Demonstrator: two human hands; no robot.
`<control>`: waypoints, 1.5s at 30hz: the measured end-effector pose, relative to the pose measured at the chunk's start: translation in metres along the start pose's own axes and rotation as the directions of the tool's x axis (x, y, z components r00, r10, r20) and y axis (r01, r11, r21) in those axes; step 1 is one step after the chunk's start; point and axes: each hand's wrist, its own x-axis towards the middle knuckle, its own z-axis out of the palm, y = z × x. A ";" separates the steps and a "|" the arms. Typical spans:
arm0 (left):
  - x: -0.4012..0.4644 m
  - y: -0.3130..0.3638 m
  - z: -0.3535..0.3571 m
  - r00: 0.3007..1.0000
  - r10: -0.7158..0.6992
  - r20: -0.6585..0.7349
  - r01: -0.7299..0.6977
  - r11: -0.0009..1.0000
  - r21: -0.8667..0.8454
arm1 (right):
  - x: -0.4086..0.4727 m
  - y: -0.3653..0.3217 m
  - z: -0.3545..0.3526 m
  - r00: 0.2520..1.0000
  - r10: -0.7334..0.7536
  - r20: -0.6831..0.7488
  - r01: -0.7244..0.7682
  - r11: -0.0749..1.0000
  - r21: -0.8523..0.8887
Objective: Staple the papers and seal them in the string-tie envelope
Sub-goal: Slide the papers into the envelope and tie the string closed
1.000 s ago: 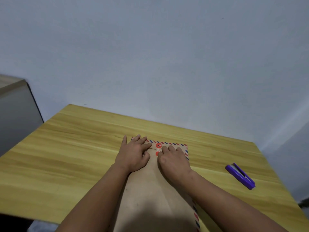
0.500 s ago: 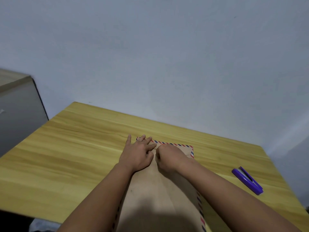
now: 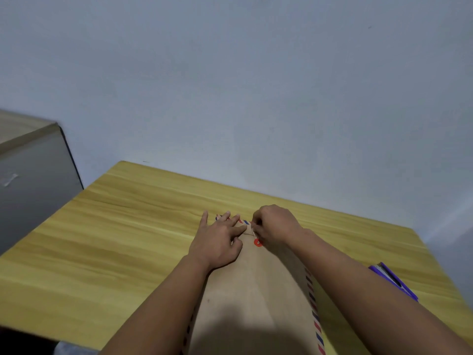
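1. I take the red button (image 3: 258, 242) on the envelope (image 3: 256, 290) as my landmark. The envelope lies flat on the wooden table (image 3: 128, 226), its far end just beyond the button.
2. My left hand (image 3: 217, 242) sits just left of the button, fingers straight and spread, pressing the flap end down.
3. My right hand (image 3: 275, 225) is just beyond and right of the button, fingers curled together and pinching the thin string (image 3: 254, 233), which runs taut down to the button.
4. No papers show; I judge they are already inside, and that winding the string is the step in hand.
5. The purple stapler (image 3: 394, 280) lies well to the right of the button, nearer me, partly behind my right forearm.
6. Risks, as I judge them: the string is fine and could slip from the pinch and go slack. Pulling too hard could tear the button off the paper. If my left hand eases up, the flap may spring open and the loop miss the button.
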 end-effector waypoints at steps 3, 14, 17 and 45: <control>0.000 0.000 0.000 1.000 -0.004 0.006 0.004 1.000 0.002 | 0.004 0.006 -0.003 0.999 0.041 0.035 -0.045 0.993 0.112; 0.000 -0.001 0.002 1.000 -0.001 -0.012 0.001 1.000 -0.006 | 0.010 0.013 -0.002 0.996 0.000 0.084 -0.016 0.982 0.188; 0.000 -0.001 0.002 1.000 -0.003 -0.012 0.002 1.000 -0.009 | 0.011 0.018 0.001 0.995 0.035 0.090 -0.059 0.956 0.287; 0.000 -0.001 0.002 1.000 0.000 -0.013 -0.001 1.000 -0.007 | 0.034 0.007 -0.006 0.948 0.176 0.266 -0.253 0.924 0.287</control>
